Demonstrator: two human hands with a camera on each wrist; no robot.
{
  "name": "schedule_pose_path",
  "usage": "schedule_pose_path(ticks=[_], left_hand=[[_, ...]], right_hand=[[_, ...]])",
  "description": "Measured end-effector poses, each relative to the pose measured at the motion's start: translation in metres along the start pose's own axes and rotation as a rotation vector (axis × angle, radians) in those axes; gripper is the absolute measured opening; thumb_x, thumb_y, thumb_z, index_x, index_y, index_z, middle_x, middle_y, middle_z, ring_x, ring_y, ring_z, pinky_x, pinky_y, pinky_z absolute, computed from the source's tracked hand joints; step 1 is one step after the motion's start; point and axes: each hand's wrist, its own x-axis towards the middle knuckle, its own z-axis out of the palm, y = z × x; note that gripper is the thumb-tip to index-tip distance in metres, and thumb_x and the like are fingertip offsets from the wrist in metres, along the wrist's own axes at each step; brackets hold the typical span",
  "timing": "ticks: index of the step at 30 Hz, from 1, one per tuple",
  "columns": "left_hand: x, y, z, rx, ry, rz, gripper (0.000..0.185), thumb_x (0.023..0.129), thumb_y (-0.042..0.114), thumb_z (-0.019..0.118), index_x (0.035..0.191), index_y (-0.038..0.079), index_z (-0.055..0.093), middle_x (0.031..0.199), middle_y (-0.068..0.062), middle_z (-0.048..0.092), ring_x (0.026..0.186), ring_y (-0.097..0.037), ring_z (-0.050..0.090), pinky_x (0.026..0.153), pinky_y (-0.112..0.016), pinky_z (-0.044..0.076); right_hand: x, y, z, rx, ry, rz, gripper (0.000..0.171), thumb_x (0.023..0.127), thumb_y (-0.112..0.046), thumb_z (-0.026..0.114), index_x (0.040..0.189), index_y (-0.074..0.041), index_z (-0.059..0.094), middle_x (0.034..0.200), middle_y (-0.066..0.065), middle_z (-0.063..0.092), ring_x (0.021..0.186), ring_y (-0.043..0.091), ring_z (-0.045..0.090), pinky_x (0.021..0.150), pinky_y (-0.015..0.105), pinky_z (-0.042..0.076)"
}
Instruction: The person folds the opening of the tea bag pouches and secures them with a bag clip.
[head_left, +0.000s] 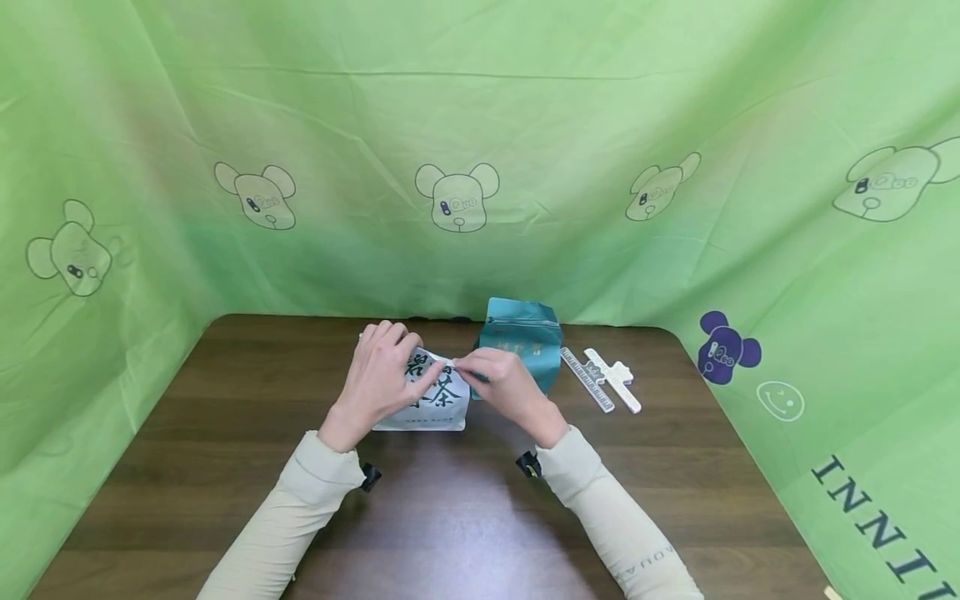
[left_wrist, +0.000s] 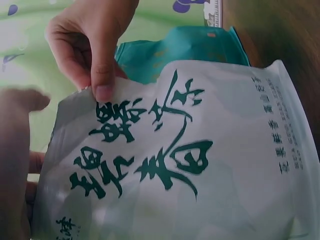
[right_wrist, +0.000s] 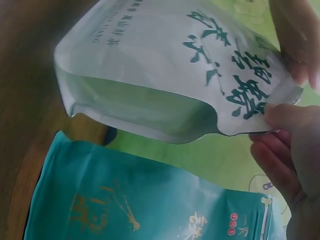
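Observation:
A white tea bag (head_left: 444, 408) with green brush-written characters stands on the table between both hands. My right hand (head_left: 504, 379) pinches its top edge near the right corner, thumb in front; the right wrist view shows this pinch (right_wrist: 305, 145) closely. At the bag's left side my left hand (head_left: 382, 375) has its fingers over and behind the top, its thumb across the front. That thumb (left_wrist: 25, 100) is blurred in the left wrist view. Just behind the right hand lies a teal tea bag (head_left: 525, 333) with gold characters (right_wrist: 125, 205).
Right of the teal bag lie two white sealing clips, one a long ribbed strip (head_left: 587, 380), the other with a wider grip piece (head_left: 617, 379). A green printed curtain (head_left: 457, 275) hangs around the back and sides of the brown wooden table (head_left: 247, 417).

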Motion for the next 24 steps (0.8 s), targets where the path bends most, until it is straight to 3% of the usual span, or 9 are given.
schedule_pose_path(ticks=[5, 13, 19, 24], left_hand=[[0.001, 0.004, 0.000, 0.009, -0.027, -0.044, 0.037, 0.096, 0.043, 0.066, 0.082, 0.009, 0.069, 0.084, -0.007, 0.063, 0.082, -0.028, 0.054, 0.079, -0.041, 0.041], [0.003, 0.002, -0.005, 0.019, -0.110, -0.031, 0.028, 0.093, 0.037, 0.074, 0.092, 0.008, 0.072, 0.088, -0.006, 0.064, 0.086, -0.027, 0.056, 0.081, -0.041, 0.041], [0.003, 0.000, -0.007, 0.015, -0.139, -0.015, 0.026, 0.091, 0.033, 0.077, 0.097, 0.008, 0.072, 0.091, -0.006, 0.064, 0.090, -0.028, 0.056, 0.083, -0.042, 0.041], [0.003, 0.000, -0.006, 0.014, -0.120, 0.003, 0.022, 0.089, 0.029, 0.079, 0.097, 0.009, 0.072, 0.093, -0.005, 0.065, 0.092, -0.028, 0.057, 0.083, -0.043, 0.041]], right_hand=[[-0.003, -0.003, 0.005, -0.098, 0.019, -0.044, 0.018, 0.078, 0.004, 0.082, 0.094, -0.002, 0.079, 0.087, 0.006, 0.076, 0.078, 0.018, 0.073, 0.072, 0.027, 0.059], [-0.005, -0.007, 0.011, -0.178, 0.045, -0.071, 0.006, 0.086, -0.001, 0.077, 0.091, -0.004, 0.079, 0.088, 0.004, 0.076, 0.080, 0.017, 0.072, 0.072, 0.028, 0.059], [-0.004, -0.009, 0.015, -0.187, 0.068, -0.064, 0.012, 0.078, 0.000, 0.083, 0.088, -0.004, 0.078, 0.085, 0.003, 0.074, 0.078, 0.016, 0.070, 0.070, 0.028, 0.058], [-0.003, -0.009, 0.021, -0.202, 0.074, -0.034, 0.014, 0.076, -0.003, 0.086, 0.087, -0.005, 0.077, 0.083, 0.004, 0.072, 0.077, 0.017, 0.069, 0.069, 0.029, 0.058]])
